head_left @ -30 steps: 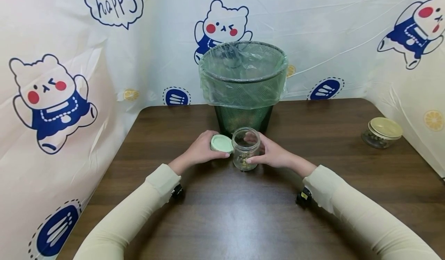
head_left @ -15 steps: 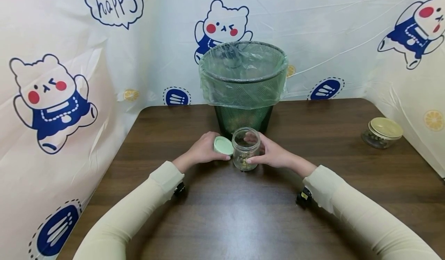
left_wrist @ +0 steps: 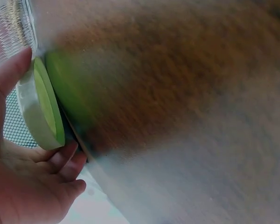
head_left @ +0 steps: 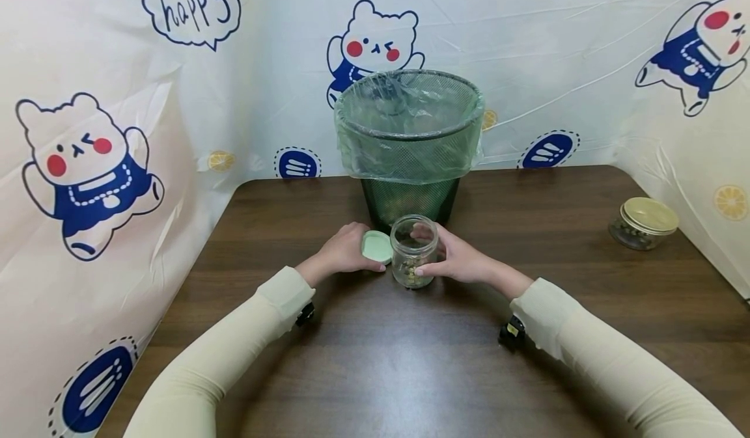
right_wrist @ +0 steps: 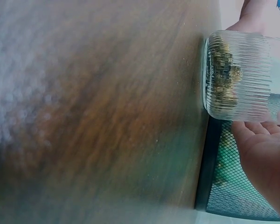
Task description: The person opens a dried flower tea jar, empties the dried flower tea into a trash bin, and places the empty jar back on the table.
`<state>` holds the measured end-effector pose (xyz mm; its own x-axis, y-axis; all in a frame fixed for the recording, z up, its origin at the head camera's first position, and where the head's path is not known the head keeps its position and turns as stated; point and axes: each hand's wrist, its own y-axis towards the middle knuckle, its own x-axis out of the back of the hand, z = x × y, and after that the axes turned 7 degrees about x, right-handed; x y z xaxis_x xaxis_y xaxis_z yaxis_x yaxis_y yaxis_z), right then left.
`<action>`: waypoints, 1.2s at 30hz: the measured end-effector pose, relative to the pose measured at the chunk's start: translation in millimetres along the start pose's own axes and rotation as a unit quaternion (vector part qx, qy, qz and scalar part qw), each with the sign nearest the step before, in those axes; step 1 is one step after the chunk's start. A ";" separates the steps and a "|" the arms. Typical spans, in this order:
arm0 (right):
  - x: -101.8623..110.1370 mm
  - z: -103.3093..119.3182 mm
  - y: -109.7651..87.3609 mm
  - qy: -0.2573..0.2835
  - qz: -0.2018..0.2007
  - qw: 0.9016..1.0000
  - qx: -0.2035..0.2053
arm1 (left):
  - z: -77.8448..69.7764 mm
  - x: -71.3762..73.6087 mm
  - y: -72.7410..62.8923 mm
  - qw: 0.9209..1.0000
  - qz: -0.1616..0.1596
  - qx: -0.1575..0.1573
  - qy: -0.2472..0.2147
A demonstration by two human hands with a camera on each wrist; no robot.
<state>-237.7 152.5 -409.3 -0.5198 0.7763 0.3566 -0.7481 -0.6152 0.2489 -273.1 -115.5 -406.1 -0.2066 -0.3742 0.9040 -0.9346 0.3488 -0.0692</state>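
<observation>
In the head view, my left hand [head_left: 346, 249] holds a round pale green lid [head_left: 377, 247] by its rim, thumb on the near side. The left wrist view shows the lid [left_wrist: 45, 102] very close to the tabletop; whether it touches cannot be told. Just right of it stands an upright, lidless clear glass jar [head_left: 414, 252]. My right hand [head_left: 463, 256] grips the jar from the right, thumb in front, fingers behind. Small yellowish-brown dried bits [right_wrist: 225, 72] lie at the bottom of the ribbed jar, seen in the right wrist view.
A dark mesh wastebasket [head_left: 410, 197] with a green plastic liner [head_left: 410, 158] stands right behind the jar. Another low jar with a gold lid [head_left: 650, 215] sits at the right side of the brown wooden table [head_left: 387, 366]. A printed cloth backdrop [head_left: 281, 67] surrounds the table.
My left hand has shifted slightly right and down with the lid, bringing it closer to the tabletop beside the jar. My right hand and the jar have stayed in place.
</observation>
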 end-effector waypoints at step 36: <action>-0.1 2.3 -0.5 -0.005 -0.002 1.000 -0.001 | 5.6 -3.7 0.5 0.999 0.024 0.025 0.014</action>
<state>-236.3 152.4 -407.4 -0.5117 0.7777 0.3653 -0.7515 -0.6112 0.2485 -274.4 -118.7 -411.8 -0.2435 -0.3330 0.9109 -0.9375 0.3216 -0.1331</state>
